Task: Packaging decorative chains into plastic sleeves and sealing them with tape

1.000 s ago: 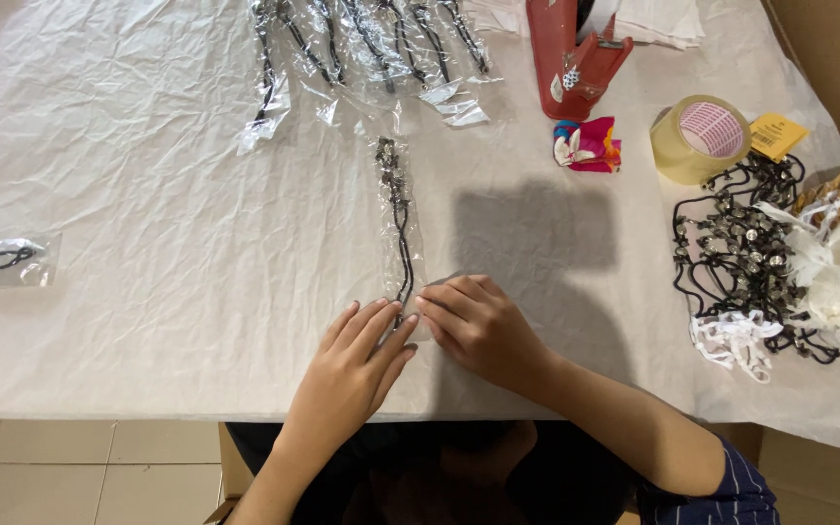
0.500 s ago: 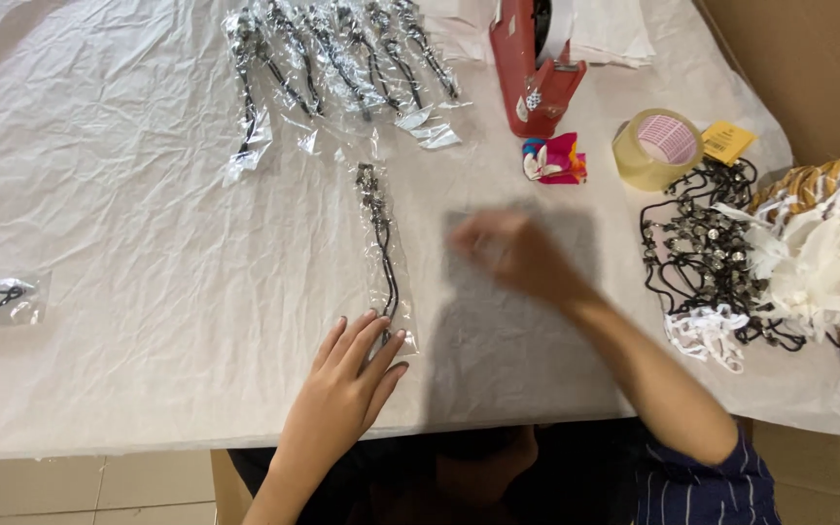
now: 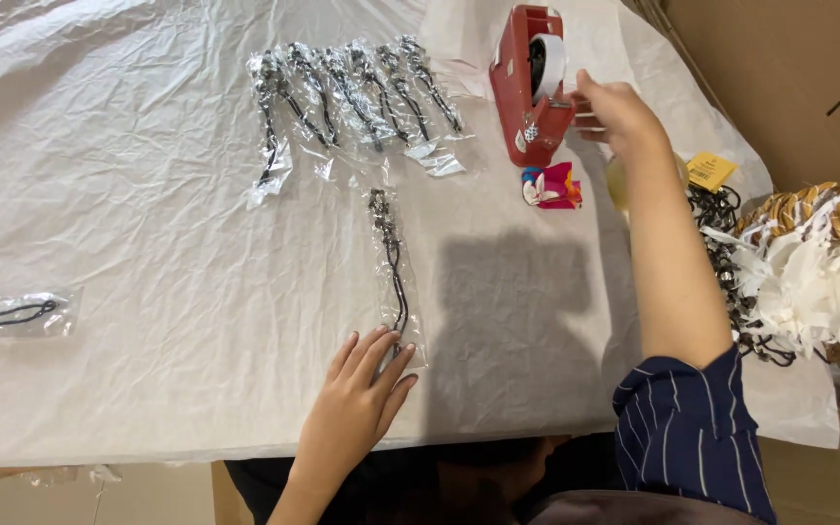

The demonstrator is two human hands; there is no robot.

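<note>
My left hand (image 3: 360, 394) lies flat on the white plastic sheet (image 3: 128, 194), fingertips pressing the near end of a long clear bag with a dark beaded cord (image 3: 391, 258) inside. My right hand (image 3: 614, 109) reaches far to the back and touches the front of a red tape dispenser (image 3: 529, 87) with a white roll. The fingers pinch at the tape's end; I cannot tell whether tape is held.
Several bagged cords (image 3: 347, 92) lie in a row at the back. One more bagged cord (image 3: 12, 313) lies at the far left. A small pink object (image 3: 552, 187) sits near the dispenser. Loose dark cords (image 3: 731, 272), white tags (image 3: 809, 277) and cardboard (image 3: 789, 68) crowd the right.
My right hand left the bag's near end and moved up and right to the tape dispenser. The left hand stayed on the bag. The view shifted closer.
</note>
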